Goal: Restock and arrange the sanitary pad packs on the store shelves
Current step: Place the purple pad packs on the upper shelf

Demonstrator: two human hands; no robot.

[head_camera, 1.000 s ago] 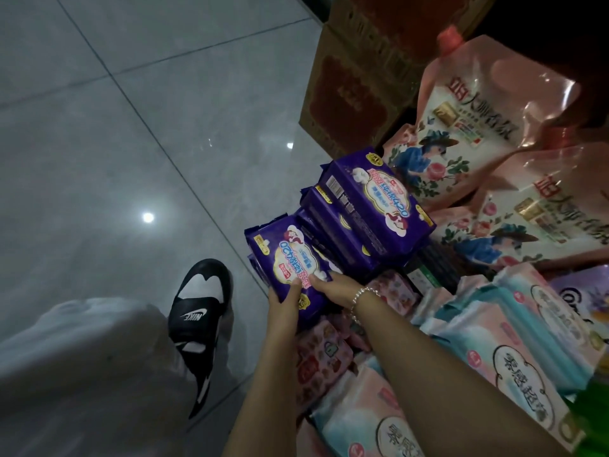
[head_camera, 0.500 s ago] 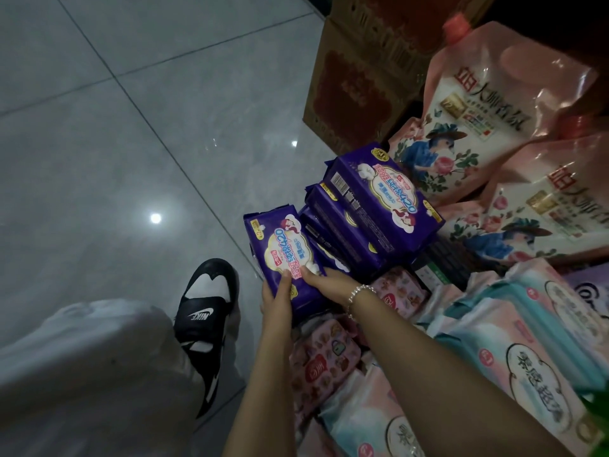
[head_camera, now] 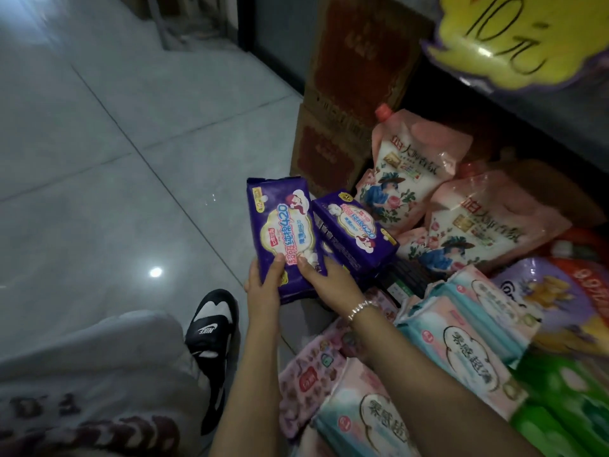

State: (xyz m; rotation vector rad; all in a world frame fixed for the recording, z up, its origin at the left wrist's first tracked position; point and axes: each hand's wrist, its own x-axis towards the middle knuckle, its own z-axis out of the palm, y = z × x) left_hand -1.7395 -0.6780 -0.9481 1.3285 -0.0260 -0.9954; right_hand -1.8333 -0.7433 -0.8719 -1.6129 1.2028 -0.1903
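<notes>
Hands — left hand (head_camera: 263,285) and right hand (head_camera: 324,280) — now lift the flat purple plastic pad pack (head_camera: 283,239) clear of the purple stack (head_camera: 354,235), thumbs pinching its lower edge; shelving comes next.

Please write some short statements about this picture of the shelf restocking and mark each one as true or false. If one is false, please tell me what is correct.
1. Both hands hold the same purple pad pack. True: the left hand and the right hand grip its lower end.
2. The held pack is pink. False: it is purple with a white label.
3. A second purple pack lies to the right of the held one. True.
4. The bracelet is on the left wrist. False: it is on the right wrist.
5. The pink spout pouches lie on the floor tiles. False: they sit among the goods at the right, behind the purple packs.
</notes>
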